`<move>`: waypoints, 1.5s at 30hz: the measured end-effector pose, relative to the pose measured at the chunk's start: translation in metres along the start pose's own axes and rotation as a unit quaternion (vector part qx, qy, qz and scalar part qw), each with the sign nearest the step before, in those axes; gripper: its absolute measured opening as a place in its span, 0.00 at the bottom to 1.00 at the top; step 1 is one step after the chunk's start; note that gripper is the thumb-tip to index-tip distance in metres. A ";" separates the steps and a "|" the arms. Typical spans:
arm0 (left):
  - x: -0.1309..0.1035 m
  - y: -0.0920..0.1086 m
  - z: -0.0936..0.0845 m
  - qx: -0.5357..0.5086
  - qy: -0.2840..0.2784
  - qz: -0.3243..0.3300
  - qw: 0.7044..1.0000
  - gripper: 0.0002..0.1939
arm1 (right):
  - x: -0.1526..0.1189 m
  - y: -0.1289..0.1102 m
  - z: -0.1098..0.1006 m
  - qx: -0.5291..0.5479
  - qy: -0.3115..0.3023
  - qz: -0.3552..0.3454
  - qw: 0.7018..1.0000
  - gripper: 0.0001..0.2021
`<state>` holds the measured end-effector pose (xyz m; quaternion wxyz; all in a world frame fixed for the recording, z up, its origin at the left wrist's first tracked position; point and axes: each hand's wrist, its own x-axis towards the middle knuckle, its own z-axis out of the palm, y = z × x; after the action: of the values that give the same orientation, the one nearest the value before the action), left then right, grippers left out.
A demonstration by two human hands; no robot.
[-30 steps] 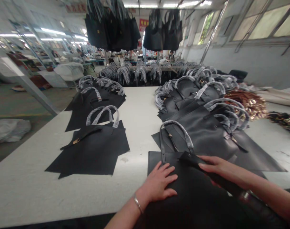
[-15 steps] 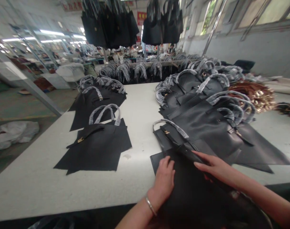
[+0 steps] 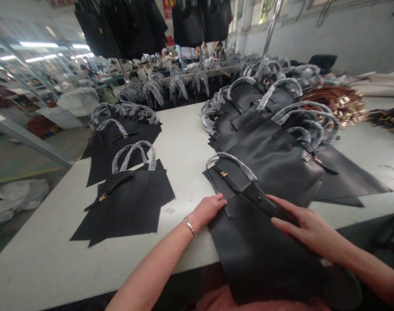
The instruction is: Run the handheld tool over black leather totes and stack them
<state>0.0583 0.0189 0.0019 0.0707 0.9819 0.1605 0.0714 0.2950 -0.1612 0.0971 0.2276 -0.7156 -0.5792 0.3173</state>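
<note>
A flat black leather bag panel point(image 3: 255, 250) lies in front of me, hanging partly over the near edge of the white table point(image 3: 184, 142). My left hand point(image 3: 208, 209) grips its upper left corner at the edge. My right hand point(image 3: 305, 226) rests flat with fingers spread on the panel's black strap point(image 3: 264, 201). The wrapped handle point(image 3: 231, 162) of this bag arches just beyond my hands.
A stack of black bag panels with wrapped handles point(image 3: 128, 198) lies to the left, more point(image 3: 119, 129) behind it. A big overlapping pile of bags point(image 3: 274, 134) fills the right. Brown straps with gold hardware point(image 3: 339, 103) sit far right. Finished bags point(image 3: 125, 26) hang overhead.
My left hand has slid from lying flat on the panel to gripping its upper left corner. The panel has come toward me, over the table edge. The view has tilted down.
</note>
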 end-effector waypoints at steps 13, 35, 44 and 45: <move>0.033 -0.004 -0.022 0.190 -0.088 0.292 0.933 0.13 | -0.018 0.026 0.030 0.033 -0.010 0.021 0.999 0.33; -0.063 0.078 0.002 -0.107 0.093 -0.108 0.984 0.20 | -0.002 0.008 0.019 0.116 -0.140 0.084 0.980 0.33; -0.072 0.092 0.026 -0.054 0.139 -0.069 0.986 0.16 | 0.037 -0.033 0.024 0.247 -0.263 0.157 0.919 0.32; -0.072 0.092 0.026 -0.050 0.138 -0.068 0.987 0.16 | 0.043 -0.039 0.027 0.248 -0.265 0.150 0.920 0.30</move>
<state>0.0230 -0.0939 -0.0168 0.1019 0.9448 0.2309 0.2088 0.2546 -0.1112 0.0975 0.1856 -0.6047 -0.4070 0.6589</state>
